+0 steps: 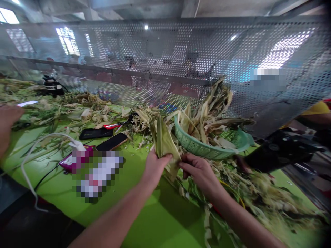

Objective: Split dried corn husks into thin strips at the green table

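Over the green table, a pale yellow-green corn husk stands upright between my two hands. My left hand is closed round its left side, with the thumb pressed on its face. At the lower right edge, my right hand pinches the husk between thumb and fingers. Just beyond my right hand, a green plastic basket holds several dry corn husks, some leaning out over its rim. Husk scraps and pale silk lie to the right of my right forearm.
Left of my hands lie a black phone, a dark case, a purple packet and a white cable. Husk litter covers the table's back. A perforated metal screen rises behind. Another person's hand is at far left.
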Available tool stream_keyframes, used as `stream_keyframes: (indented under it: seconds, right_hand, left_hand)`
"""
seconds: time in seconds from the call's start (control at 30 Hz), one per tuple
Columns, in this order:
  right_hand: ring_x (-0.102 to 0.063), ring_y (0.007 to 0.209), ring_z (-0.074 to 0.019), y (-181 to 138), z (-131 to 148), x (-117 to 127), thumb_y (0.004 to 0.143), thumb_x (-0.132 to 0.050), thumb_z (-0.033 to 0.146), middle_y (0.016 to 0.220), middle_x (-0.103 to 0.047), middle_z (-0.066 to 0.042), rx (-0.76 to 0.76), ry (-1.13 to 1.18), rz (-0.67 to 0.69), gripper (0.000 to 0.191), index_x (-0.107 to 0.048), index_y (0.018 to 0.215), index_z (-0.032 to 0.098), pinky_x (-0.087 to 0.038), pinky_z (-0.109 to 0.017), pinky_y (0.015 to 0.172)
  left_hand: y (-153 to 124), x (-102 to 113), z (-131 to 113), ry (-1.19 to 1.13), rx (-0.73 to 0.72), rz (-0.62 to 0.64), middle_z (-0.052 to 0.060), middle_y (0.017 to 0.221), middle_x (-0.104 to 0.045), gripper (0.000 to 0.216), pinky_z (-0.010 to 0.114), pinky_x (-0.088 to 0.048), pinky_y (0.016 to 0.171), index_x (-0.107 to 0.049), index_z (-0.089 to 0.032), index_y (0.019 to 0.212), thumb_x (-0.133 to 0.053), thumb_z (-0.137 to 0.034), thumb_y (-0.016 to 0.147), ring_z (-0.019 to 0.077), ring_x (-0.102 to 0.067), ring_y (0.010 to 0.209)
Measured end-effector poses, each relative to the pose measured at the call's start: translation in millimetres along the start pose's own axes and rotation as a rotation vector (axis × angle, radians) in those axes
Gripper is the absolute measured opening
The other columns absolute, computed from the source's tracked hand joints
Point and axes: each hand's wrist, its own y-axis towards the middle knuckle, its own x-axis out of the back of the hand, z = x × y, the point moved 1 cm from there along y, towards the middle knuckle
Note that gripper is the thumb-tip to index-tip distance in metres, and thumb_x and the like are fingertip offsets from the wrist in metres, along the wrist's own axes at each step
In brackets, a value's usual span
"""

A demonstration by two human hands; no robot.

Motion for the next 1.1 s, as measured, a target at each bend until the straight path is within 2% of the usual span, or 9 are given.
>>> stream_keyframes:
  seconds: [0.13,0.27,0.4,0.6,0.83,1.1]
  right_hand:
    - [-0.05,0.051,-0.0133,-2,3,1,0.078,-0.054,0.039,0.058,-0.053,0.002,0.031,-0.069,-0.005,0.021,-0.06,0.071,0.019,-0.039,-0.025,0.052]
    - [-0.053,0.059,-0.0151,-3,-2,3,0.079,-0.057,0.036,0.066,-0.059,0.0,0.102,-0.156,-0.098,0.018,-0.063,0.081,0.019,-0.041,-0.025,0.054]
    - [-0.053,0.059,-0.0147,-3,-6,4,0.08,-0.058,0.036,0.067,-0.061,0.0,0.15,-0.222,-0.154,0.019,-0.064,0.081,0.018,-0.041,-0.025,0.055]
    - [-0.048,0.056,-0.0137,-2,-5,6,0.08,-0.058,0.036,0.063,-0.06,0.0,0.15,-0.281,-0.164,0.02,-0.065,0.079,0.017,-0.038,-0.024,0.051]
    - [-0.053,0.061,-0.0162,0,-4,8,0.078,-0.056,0.032,0.066,-0.063,-0.001,0.151,-0.352,-0.11,0.017,-0.065,0.079,0.018,-0.038,-0.026,0.056]
    - [-0.056,0.061,-0.0165,-1,-2,6,0.077,-0.055,0.029,0.067,-0.064,0.001,0.139,-0.452,-0.118,0.012,-0.064,0.078,0.02,-0.038,-0.027,0.058]
  left_hand:
    - [3,2,2,-0.005,0.067,0.028,0.011,0.09,-0.074,0.034,0.033,-0.054,0.073,-0.071,-0.013,0.096,-0.074,-0.031,0.068,0.022,-0.068,0.078]
    - [1,1,-3,-0.007,0.1,0.029,0.012,0.091,-0.074,0.033,0.035,-0.055,0.076,-0.073,-0.012,0.094,-0.075,-0.03,0.066,0.0236,-0.069,0.081]
    - [-2,-1,-7,-0.037,0.113,0.066,0.013,0.091,-0.074,0.03,0.036,-0.056,0.077,-0.073,-0.011,0.092,-0.075,-0.028,0.067,0.0234,-0.07,0.082]
    - [-1,-2,-4,-0.038,0.106,0.105,0.012,0.087,-0.074,0.028,0.036,-0.057,0.078,-0.074,-0.012,0.088,-0.078,-0.022,0.062,0.0213,-0.07,0.076]
    - [-2,-1,-8,0.09,0.08,0.071,0.013,0.083,-0.073,0.021,0.038,-0.057,0.073,-0.073,-0.011,0.083,-0.076,-0.02,0.064,0.0238,-0.069,0.075]
    - [-5,-2,-11,0.18,0.034,0.087,0.01,0.084,-0.074,0.021,0.031,-0.054,0.065,-0.074,-0.013,0.087,-0.072,-0.022,0.068,0.0217,-0.068,0.074]
